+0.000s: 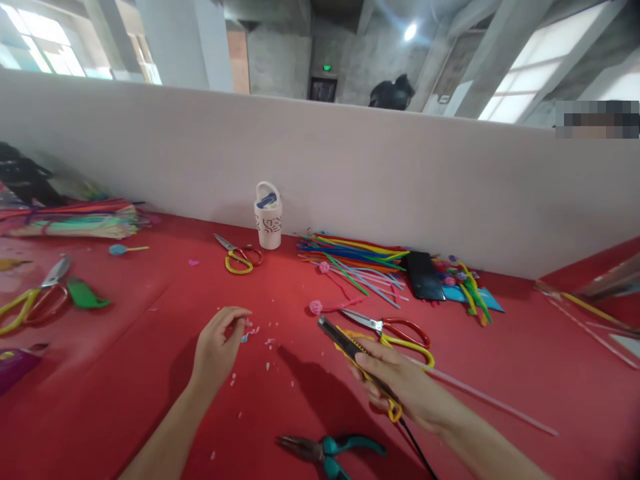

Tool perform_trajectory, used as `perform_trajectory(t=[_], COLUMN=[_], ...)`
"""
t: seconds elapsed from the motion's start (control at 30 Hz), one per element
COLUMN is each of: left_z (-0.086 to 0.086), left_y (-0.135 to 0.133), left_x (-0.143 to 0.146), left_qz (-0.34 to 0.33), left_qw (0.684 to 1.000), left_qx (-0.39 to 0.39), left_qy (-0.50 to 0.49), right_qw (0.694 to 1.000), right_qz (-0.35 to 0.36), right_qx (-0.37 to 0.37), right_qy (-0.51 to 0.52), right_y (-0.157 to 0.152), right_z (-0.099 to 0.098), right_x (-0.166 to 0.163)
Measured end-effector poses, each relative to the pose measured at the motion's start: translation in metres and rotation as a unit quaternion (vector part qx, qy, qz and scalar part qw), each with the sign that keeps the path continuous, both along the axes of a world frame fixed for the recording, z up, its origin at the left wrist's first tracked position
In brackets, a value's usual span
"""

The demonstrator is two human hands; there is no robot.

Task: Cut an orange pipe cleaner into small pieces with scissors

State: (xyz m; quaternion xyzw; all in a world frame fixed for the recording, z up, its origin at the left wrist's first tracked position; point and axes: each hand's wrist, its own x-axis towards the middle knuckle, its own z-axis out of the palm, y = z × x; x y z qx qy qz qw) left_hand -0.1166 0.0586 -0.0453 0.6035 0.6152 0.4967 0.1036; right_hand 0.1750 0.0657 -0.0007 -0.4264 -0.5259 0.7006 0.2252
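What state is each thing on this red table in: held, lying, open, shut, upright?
Utility knife: held in right hand, tip raised.
Left hand: fingers curled beside small scraps.
Nearest scissors: lying flat, blades shut.
Pliers: lying flat, shut.
White bucket: upright.
Phone: screen dark.

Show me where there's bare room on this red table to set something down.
Bare: between the left scissors and left hand; far right, beyond the rod. Crowded: pipe cleaners and phone by the wall.
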Motion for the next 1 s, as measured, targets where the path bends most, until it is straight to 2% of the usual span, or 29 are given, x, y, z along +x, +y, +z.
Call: perform_trajectory(t=[0.2,0.47,0.67,0.83,1.0], left_z=[-0.001,0.001,-0.001,-0.003,0.0], left_y=[0.0,0.001,0.0,0.0,-0.001], left_x=[-0.002,-0.002,-0.002,-0.001,0.0], left_qz=[-0.013,-0.017,-0.022,-0.028,-0.025], left_qw=[1.0,0.999,0.998,0.998,0.997], left_qx=[-0.021,-0.037,-0.046,-0.053,-0.053], left_qy=[0.004,0.011,0.023,0.035,0.046], right_qw=[0.999,0.999,0.995,0.987,0.987], right_qz=[0.003,0.031,0.026,0.039,0.075], right_qx=[0.003,-0.013,0.022,0.023,0.038], right_qy=[-0.042,-0.023,-0.094,-0.155,-0.138], right_y=[-0.002,0.004,0.003,0.003,0.008], right_z=[-0.018,-0.015,-0.018,-0.031,-0.031], right_x=[-0.011,-0.016,-0.022,-0.031,-0.036])
